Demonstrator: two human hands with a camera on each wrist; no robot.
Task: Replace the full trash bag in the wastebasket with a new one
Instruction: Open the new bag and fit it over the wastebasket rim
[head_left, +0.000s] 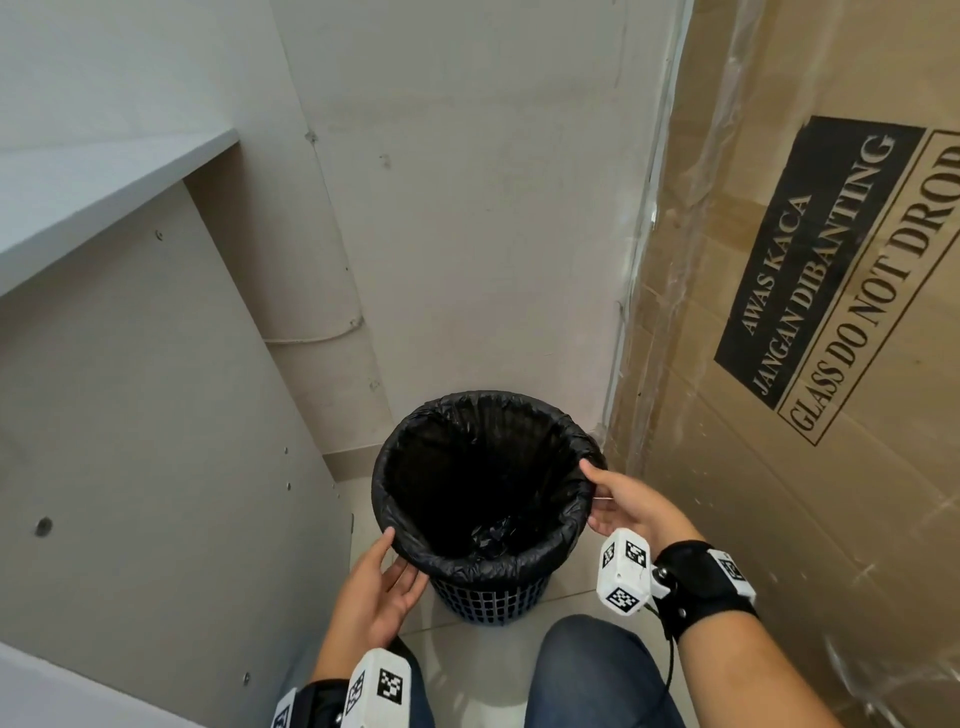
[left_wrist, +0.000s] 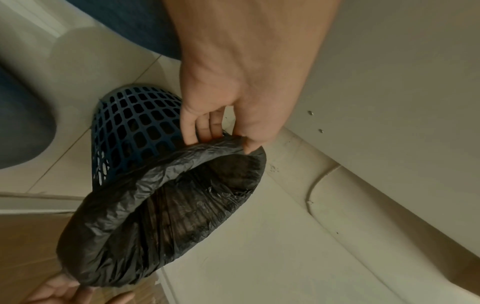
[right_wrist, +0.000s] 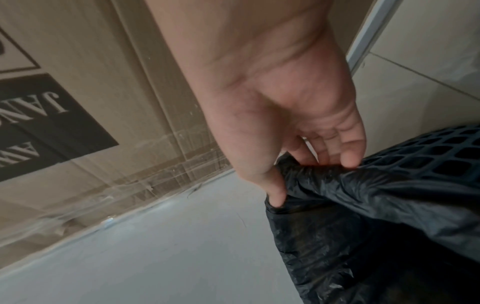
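A dark blue lattice wastebasket (head_left: 488, 597) (left_wrist: 135, 123) (right_wrist: 446, 152) stands on the tiled floor in a corner. A black trash bag (head_left: 483, 478) (left_wrist: 161, 197) (right_wrist: 376, 205) lines it, its edge rolled over the rim. My left hand (head_left: 384, 577) (left_wrist: 221, 133) pinches the rolled bag edge at the near left rim, thumb on top and fingers below. My right hand (head_left: 613, 499) (right_wrist: 306, 164) pinches the bag edge at the right rim in the same way. Some crumpled dark material (head_left: 493, 535) lies deep inside the bag.
A big cardboard box (head_left: 810, 312) wrapped in clear film, printed "GLASS DO NOT DROP", stands close on the right. Grey cabinet panels (head_left: 130, 415) and a shelf edge (head_left: 114, 176) close in on the left. A wall (head_left: 467, 182) lies behind. My knee (head_left: 597, 675) is just in front of the basket.
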